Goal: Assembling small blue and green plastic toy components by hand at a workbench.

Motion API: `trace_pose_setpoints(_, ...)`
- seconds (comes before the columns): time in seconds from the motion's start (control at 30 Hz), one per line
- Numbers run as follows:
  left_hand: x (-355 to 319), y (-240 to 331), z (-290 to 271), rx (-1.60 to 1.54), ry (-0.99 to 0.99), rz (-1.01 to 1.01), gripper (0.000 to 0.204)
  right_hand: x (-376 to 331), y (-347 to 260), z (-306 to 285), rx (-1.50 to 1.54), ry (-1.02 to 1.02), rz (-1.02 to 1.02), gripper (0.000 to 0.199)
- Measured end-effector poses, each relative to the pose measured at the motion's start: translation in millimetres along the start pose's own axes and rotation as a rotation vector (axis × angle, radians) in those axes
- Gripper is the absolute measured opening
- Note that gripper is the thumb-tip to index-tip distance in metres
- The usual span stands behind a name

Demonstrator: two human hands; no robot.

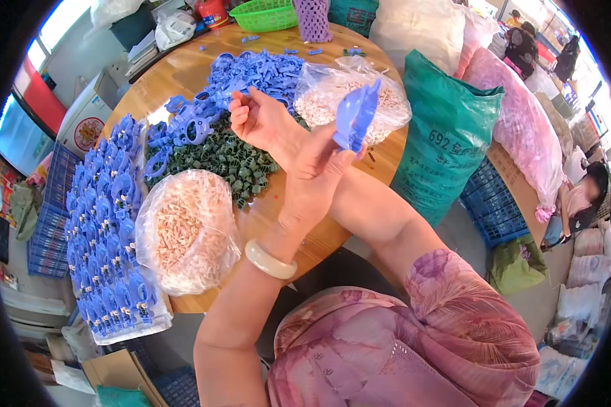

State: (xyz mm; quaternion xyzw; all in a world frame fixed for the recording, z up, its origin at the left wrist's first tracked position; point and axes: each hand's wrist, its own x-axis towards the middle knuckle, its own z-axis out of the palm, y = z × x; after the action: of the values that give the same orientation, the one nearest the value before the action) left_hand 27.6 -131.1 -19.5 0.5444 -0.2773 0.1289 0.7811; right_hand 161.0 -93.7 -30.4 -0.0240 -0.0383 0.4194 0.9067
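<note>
My left hand (312,180), a pale bangle on its wrist, is raised over the table and pinches a blue plastic shell-like part (357,117). My right arm crosses behind it. My right hand (265,122) hovers left of the left hand with fingers curled; anything inside them is too small to make out. Beneath it lie a heap of blue plastic parts (251,73) and a pile of small dark green pieces (217,159). A clear bag of small pale pink pieces (187,227) sits nearer me, and a second such bag (380,102) lies beyond the left hand.
Rows of blue assembled pieces (112,230) stand on a white tray along the left of the round wooden table (326,247). A green basket (265,15) and purple container (313,20) are at the far edge. A green sack (445,136) and blue crate (497,203) flank the right side.
</note>
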Motion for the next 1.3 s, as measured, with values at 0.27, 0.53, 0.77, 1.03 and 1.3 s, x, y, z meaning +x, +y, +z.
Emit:
trace_pose_setpoints(0.27, 12, 57, -43, -0.051, 0.249, 0.067, 0.032, -45, -20, 19, -0.477, 0.018, -0.077, 0.032)
trace_pose_setpoints(0.53, -21, 51, -84, -0.278, 0.422, -0.230, 0.026, -118, -58, 22, -1.195, 0.291, -0.173, 0.021)
trace_pose_setpoints(0.77, -23, 35, -95, -0.293, 0.438, -0.353, 0.025, -144, -82, -7, -2.358, -0.407, -0.432, 0.024)
trace_pose_setpoints(1.03, -35, 28, -105, -0.283, 0.464, -0.425, 0.026, -150, -68, -17, -2.543, -0.272, -0.462, 0.015)
trace_pose_setpoints(1.3, -39, 27, -106, -0.297, 0.432, -0.398, 0.027, -159, -54, -24, -2.648, -0.254, -0.507, 0.013)
